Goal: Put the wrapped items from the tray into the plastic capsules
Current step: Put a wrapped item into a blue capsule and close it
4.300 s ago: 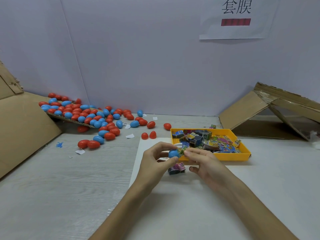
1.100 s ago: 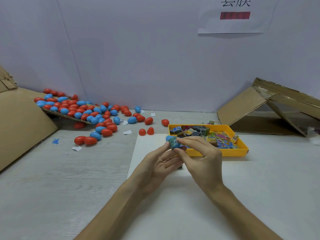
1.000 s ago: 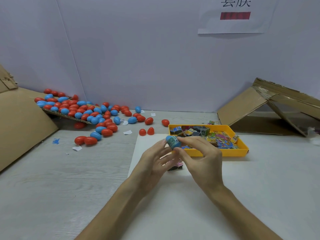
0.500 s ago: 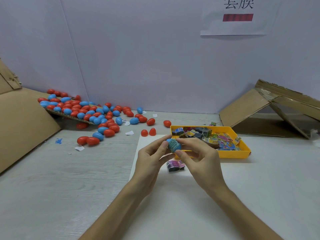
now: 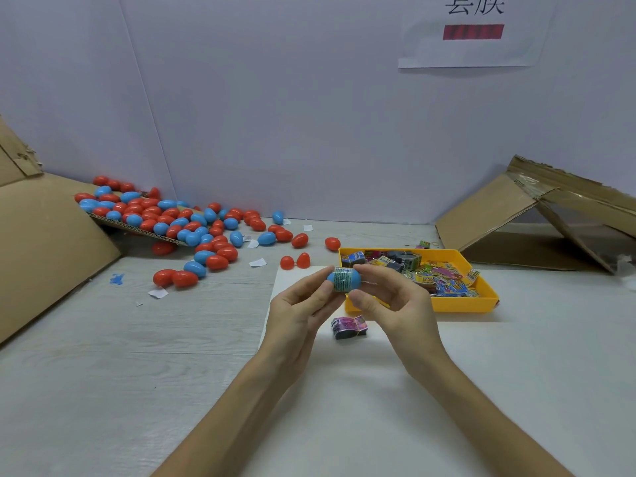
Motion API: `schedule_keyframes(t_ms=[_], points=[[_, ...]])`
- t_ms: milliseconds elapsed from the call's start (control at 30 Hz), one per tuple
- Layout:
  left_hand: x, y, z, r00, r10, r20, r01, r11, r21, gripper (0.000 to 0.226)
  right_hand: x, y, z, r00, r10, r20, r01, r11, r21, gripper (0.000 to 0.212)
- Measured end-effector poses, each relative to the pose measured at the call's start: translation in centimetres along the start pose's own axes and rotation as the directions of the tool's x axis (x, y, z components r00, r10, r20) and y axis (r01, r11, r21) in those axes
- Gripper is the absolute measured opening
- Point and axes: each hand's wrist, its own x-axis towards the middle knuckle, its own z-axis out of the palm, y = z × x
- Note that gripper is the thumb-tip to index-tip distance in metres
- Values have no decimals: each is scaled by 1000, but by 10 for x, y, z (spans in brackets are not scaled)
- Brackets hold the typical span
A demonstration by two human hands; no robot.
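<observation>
A blue plastic capsule [image 5: 344, 279] with a printed wrapper band round its middle is held up between both hands, just in front of the yellow tray [image 5: 461, 304]. My left hand [image 5: 298, 311] pinches its left end. My right hand [image 5: 392, 297] pinches its right end between thumb and fingers. The tray holds several colourful wrapped items [image 5: 437, 277]. One pink and black wrapped item [image 5: 348, 327] lies on the white sheet [image 5: 378, 390] below my hands.
A pile of red and blue capsules [image 5: 179, 228] spreads from a cardboard ramp [image 5: 41, 235] at the left. Two red capsule halves [image 5: 294, 262] sit near the sheet's far corner. Folded cardboard [image 5: 537, 222] stands at the right. Paper scraps litter the table.
Both hands have stayed at the capsule and turned it a little; the wrapper band now sits round its middle, where earlier a wrapper was being worked at the capsule's end.
</observation>
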Motion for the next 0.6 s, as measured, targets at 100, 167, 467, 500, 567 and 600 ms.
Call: schedule_keyframes(t_ms=[100,167,467,500,567,600], points=[[0,3,0,1000,-10,19,10,1000,29,43,1,0,-3,1000,-13,-9,12,999,-38,36],[-1,5,0,998,-18,66,14,998,59,44,1,1,-4,1000,5,-2,-5,999,-35,37],[-3,5,0,992,89,85,-113,935,337,25,2,-3,-8,999,26,47,-29,998,52,31],[-3,6,0,991,100,86,-123,933,337,24,2,-3,-8,999,25,49,-28,998,57,31],[-3,6,0,990,114,87,-137,932,336,24,2,-4,-8,998,31,48,-34,997,68,31],[-3,7,1,989,120,85,-142,930,340,24,3,-4,-8,998,35,47,-39,997,74,31]])
